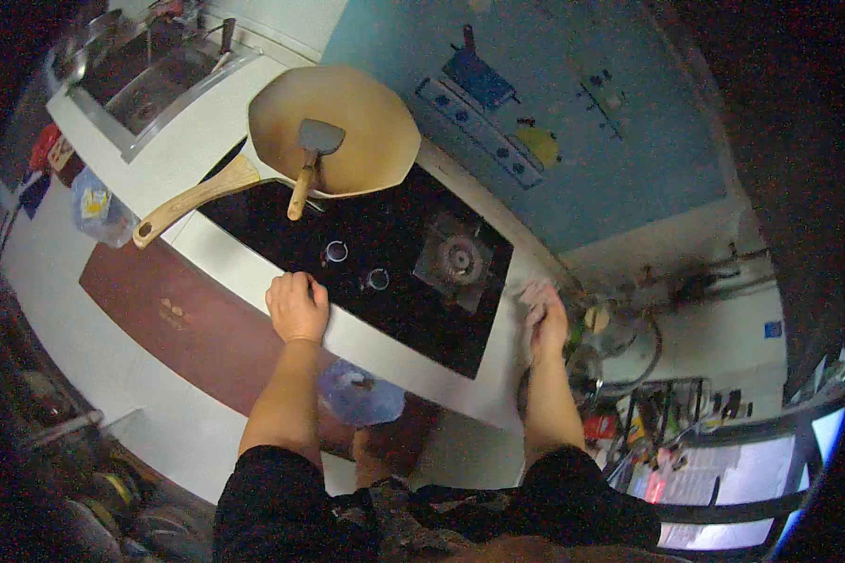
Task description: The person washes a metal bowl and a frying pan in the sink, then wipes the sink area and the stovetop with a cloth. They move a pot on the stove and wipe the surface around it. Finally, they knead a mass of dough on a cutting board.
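Head camera, looking down at a cooktop (418,317) set into a white counter (394,352). Left hand (299,308) sits on the counter's front edge, right by the cooktop's front rim. Fingers are curled in, pretty narrow, but I can't tell if there's anything under them. Could just be bracing, since that strip is a handy place to lean.

Right hand (546,324) is out at the counter's right end, near the cooktop's back right corner. Its fingertips are blurry, so no clue whether it's pinching something or just spread.

Big pale pan (376,122) is over the cooktop's left end, its wooden handle (188,197) poking out past the counter's front edge, which I'd guess keeps it grabbable. Spatula (319,141) is dumped inside, grip over the rim, probably so it stays off the counter. With the pan over there, the right burner (460,260) is uncovered and the two knobs (357,266) are easy to reach. Blue plastic bag (361,394) hangs below the counter's front edge, maybe for scraps.
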